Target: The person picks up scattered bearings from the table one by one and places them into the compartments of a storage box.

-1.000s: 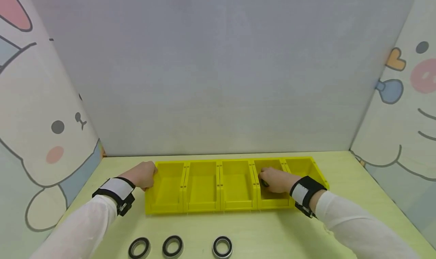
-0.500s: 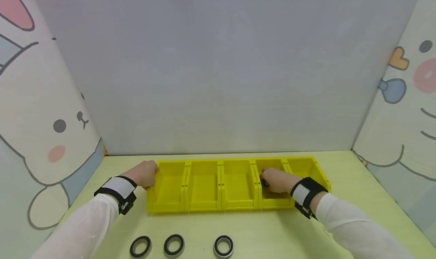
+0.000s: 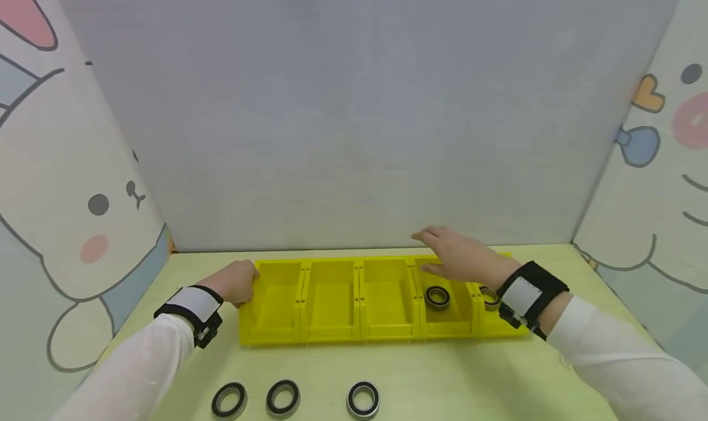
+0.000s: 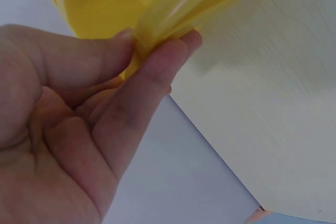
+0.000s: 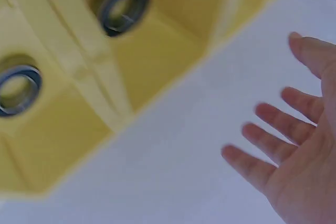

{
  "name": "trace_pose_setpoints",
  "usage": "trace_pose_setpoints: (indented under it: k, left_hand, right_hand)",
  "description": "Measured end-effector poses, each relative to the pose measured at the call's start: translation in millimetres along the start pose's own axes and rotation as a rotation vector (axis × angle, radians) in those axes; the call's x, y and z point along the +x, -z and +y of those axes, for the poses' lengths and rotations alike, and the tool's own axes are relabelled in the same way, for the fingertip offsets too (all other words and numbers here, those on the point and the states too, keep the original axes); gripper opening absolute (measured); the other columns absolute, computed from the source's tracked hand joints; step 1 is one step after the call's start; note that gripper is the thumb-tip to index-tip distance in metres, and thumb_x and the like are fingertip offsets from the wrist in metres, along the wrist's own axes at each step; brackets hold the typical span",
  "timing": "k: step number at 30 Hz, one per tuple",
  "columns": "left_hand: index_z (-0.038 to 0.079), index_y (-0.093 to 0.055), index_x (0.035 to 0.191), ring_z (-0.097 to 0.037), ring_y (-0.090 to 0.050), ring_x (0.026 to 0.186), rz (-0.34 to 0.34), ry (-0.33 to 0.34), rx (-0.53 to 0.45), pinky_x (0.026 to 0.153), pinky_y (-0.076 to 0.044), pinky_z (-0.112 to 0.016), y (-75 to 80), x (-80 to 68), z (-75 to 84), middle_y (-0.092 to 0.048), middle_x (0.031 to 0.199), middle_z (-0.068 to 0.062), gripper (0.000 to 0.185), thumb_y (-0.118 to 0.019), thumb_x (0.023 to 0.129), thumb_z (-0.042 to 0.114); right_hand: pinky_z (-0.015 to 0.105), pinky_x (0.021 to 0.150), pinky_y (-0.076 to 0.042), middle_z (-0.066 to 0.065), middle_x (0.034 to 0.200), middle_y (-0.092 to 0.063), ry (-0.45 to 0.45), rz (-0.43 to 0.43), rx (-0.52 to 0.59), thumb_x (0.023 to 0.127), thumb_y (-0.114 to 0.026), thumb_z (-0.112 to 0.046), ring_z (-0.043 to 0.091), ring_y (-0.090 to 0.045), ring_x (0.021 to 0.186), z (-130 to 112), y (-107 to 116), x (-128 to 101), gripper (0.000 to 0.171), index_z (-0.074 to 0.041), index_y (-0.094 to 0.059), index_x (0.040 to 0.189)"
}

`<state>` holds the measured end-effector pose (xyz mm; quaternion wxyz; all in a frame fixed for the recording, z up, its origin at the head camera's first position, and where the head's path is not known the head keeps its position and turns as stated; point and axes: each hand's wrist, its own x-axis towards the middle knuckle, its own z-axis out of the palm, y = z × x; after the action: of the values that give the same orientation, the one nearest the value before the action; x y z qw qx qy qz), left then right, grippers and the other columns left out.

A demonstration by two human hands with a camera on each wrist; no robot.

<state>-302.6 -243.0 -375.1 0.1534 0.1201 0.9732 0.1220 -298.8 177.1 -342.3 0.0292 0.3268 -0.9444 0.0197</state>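
A row of five glossy yellow plastic bins (image 3: pixel 332 298), open-topped and boxy with sloped fronts, is set along the far side of a pale, faintly wood-grained table (image 3: pixel 442 378). The left end wall of the row is pinched by the left hand (image 3: pixel 232 283); in the left wrist view the thumb and curled fingers (image 4: pixel 157 72) are seen clamped on the thin yellow rim. The right hand (image 3: pixel 456 255) is held above the fourth bin with its fingers spread straight and nothing in it, as is confirmed by the open palm in the right wrist view (image 5: pixel 299 156).

A round bearing (image 3: pixel 437 297), a metal ring with a dark face and a hollow centre, is lying flat on the floor of the fourth bin from the left. A second bearing (image 3: pixel 489 297) is seen in the fifth bin, partly hidden by the right wrist. Both are shown in neighbouring compartments in the right wrist view, parted by a yellow wall.

Three more ring-shaped bearings (image 3: pixel 282 398) are laid flat in a loose row on the near edge of the table, well apart from the bins. Both wrists are wrapped in black-and-white bands over white sleeves.
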Motion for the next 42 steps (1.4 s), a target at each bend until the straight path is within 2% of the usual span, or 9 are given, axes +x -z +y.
trace_pose_setpoints:
  k: [5, 7, 10, 13, 16, 22, 27, 36, 42]
  left_hand:
    - [-0.002, -0.057, 0.084, -0.016, -0.053, 0.055, -0.007, 0.019, -0.016, 0.048, -0.047, -0.022, -0.8, -0.2, -1.3, -0.053, 0.072, -0.008, 0.016, -0.056, 0.072, -0.013]
    - [-0.004, -0.058, 0.088, -0.016, -0.053, 0.056, -0.005, 0.021, -0.022, 0.049, -0.048, -0.022, -1.6, 0.0, -1.9, -0.053, 0.073, -0.008, 0.019, -0.055, 0.072, -0.013]
    - [-0.004, -0.059, 0.089, -0.016, -0.053, 0.056, 0.003, 0.022, -0.015, 0.048, -0.047, -0.022, -3.2, 0.8, -3.1, -0.053, 0.073, -0.009, 0.019, -0.055, 0.072, -0.013]
    - [-0.005, -0.058, 0.091, -0.017, -0.053, 0.058, -0.001, 0.031, -0.017, 0.049, -0.048, -0.022, -4.3, 0.5, -3.5, -0.053, 0.075, -0.010, 0.019, -0.056, 0.073, -0.012]
    - [-0.005, -0.057, 0.093, -0.017, -0.053, 0.059, -0.003, 0.038, -0.020, 0.049, -0.047, -0.022, -4.6, 0.2, -3.5, -0.052, 0.076, -0.011, 0.020, -0.056, 0.074, -0.012]
    - [-0.006, -0.057, 0.097, -0.018, -0.054, 0.061, -0.005, 0.048, -0.025, 0.050, -0.048, -0.022, -3.9, -1.1, -2.6, -0.053, 0.078, -0.011, 0.023, -0.056, 0.074, -0.012]
    - [-0.008, -0.057, 0.101, -0.019, -0.054, 0.063, 0.000, 0.038, -0.020, 0.051, -0.049, -0.023, -1.7, -3.5, -0.8, -0.054, 0.082, -0.012, 0.027, -0.057, 0.074, -0.013]
    - [-0.004, -0.058, 0.090, -0.017, -0.053, 0.059, -0.001, 0.030, -0.014, 0.050, -0.048, -0.022, -0.4, -4.4, 2.2, -0.052, 0.075, -0.009, 0.019, -0.056, 0.073, -0.013]
    - [0.000, -0.056, 0.081, -0.016, -0.052, 0.056, 0.002, 0.021, -0.008, 0.049, -0.047, -0.022, 1.6, -3.4, 3.6, -0.051, 0.071, -0.008, 0.015, -0.054, 0.073, -0.013]
  right_hand:
    - [0.061, 0.109, -0.019, 0.007, 0.158, -0.008, 0.129, 0.157, -0.085, 0.086, -0.060, -0.050, 0.033, -0.008, 0.144, -20.4, 45.1, -10.7, 0.083, -0.024, -0.017, 0.151]
    - [0.064, 0.108, -0.017, 0.004, 0.159, 0.000, 0.174, 0.205, -0.111, 0.083, -0.059, -0.056, 0.030, 0.001, 0.145, -31.4, 56.9, -16.9, 0.088, -0.028, -0.012, 0.152]
    - [0.068, 0.106, -0.016, 0.004, 0.159, 0.003, 0.236, 0.270, -0.137, 0.080, -0.059, -0.062, 0.028, 0.007, 0.145, -48.5, 68.8, -27.3, 0.092, -0.030, -0.010, 0.152]
    - [0.069, 0.104, -0.018, 0.006, 0.159, 0.001, 0.285, 0.322, -0.152, 0.078, -0.058, -0.066, 0.029, 0.007, 0.145, -65.0, 74.0, -38.1, 0.094, -0.029, -0.013, 0.152]
    - [0.070, 0.104, -0.017, 0.006, 0.159, 0.000, 0.309, 0.332, -0.130, 0.077, -0.056, -0.068, 0.030, 0.005, 0.145, -78.2, 71.4, -48.5, 0.094, -0.030, -0.015, 0.151]
    - [0.071, 0.104, -0.016, 0.005, 0.159, 0.000, 0.324, 0.277, -0.042, 0.076, -0.053, -0.071, 0.031, 0.002, 0.145, -92.0, 49.5, -65.0, 0.092, -0.030, -0.017, 0.151]
    - [0.073, 0.101, -0.016, 0.006, 0.159, 0.000, 0.318, 0.209, 0.062, 0.075, -0.057, -0.069, 0.035, 0.001, 0.144, -96.6, 19.7, -73.0, 0.093, -0.031, -0.017, 0.151]
    - [0.072, 0.101, -0.018, 0.003, 0.159, -0.003, 0.332, 0.093, 0.097, 0.076, -0.056, -0.069, 0.038, 0.000, 0.144, -98.4, -43.6, -79.7, 0.091, -0.035, -0.016, 0.150]
    - [0.075, 0.099, -0.016, 0.000, 0.159, 0.000, 0.321, -0.012, 0.179, 0.078, -0.059, -0.065, 0.037, 0.001, 0.144, -96.8, -76.6, -83.6, 0.089, -0.038, -0.014, 0.150]
